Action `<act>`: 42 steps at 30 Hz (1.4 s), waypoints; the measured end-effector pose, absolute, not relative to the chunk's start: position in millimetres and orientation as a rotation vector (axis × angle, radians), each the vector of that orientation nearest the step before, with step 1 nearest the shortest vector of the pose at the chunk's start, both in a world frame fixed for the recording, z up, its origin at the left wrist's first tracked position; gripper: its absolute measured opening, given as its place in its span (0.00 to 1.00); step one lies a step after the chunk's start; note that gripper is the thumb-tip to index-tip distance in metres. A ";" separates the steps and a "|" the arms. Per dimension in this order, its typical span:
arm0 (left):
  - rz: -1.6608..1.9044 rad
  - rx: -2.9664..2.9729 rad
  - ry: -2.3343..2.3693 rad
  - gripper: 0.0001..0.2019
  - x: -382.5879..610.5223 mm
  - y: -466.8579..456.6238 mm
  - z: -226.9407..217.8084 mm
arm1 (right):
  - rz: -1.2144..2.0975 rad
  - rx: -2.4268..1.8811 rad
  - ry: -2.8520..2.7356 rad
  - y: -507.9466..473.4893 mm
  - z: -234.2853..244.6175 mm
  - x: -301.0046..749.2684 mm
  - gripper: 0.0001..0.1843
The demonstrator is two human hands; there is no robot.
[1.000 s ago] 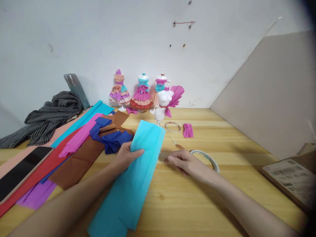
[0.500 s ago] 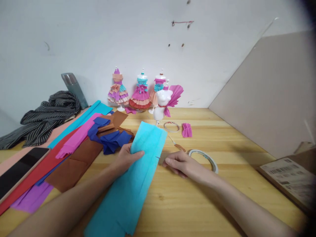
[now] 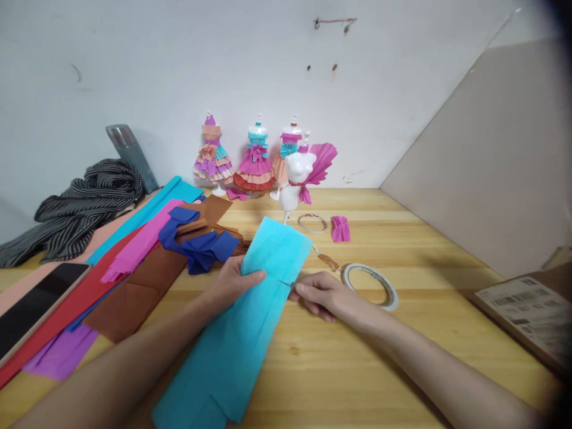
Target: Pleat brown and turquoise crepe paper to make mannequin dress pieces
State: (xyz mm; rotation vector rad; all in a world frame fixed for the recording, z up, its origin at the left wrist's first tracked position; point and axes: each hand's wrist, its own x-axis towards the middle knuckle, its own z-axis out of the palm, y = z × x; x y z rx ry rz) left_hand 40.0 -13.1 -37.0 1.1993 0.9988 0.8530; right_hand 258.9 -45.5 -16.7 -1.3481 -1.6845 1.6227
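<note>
A long folded sheet of turquoise crepe paper [image 3: 254, 322] slants across the front of the table. My left hand [image 3: 230, 281] grips its left edge, thumb on top and fingers underneath. At the paper's right edge, my right hand [image 3: 317, 295] is closed around small scissors [image 3: 285, 283]; only their thin dark blades show, and the handles are hidden in my fingers. The blades lie across the paper's edge, pointing toward my left thumb. Just beyond my right hand are a roll of white tape [image 3: 389, 292] and a brown-handled tool [image 3: 328, 261].
Dress forms in paper dresses [image 3: 257, 158] stand along the wall, with a white mannequin [image 3: 299, 170] in front. Left lie coloured paper sheets [image 3: 134, 298], a phone [image 3: 40, 304], striped cloth [image 3: 89, 202] and a bottle [image 3: 131, 155]. A cardboard box [image 3: 527, 316] sits right.
The scissors' blades have moved left from just at the paper's edge to farther across it, and my right hand has come closer to the paper. My left hand keeps its grip.
</note>
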 end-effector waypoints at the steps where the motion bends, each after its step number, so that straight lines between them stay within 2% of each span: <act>1: 0.853 1.196 0.997 0.19 40.0 -13.0 -36.9 | 1.629 -1.342 -1.674 -45.7 -16.6 258.7 0.27; 9: 0.860 1.152 0.990 0.22 38.3 -12.7 -36.5 | 1.656 -1.311 -1.610 -44.4 -20.8 259.9 0.28; 42: 0.896 1.131 0.948 0.18 39.8 -12.7 -37.5 | 1.684 -1.323 -1.604 -42.1 -22.8 262.0 0.28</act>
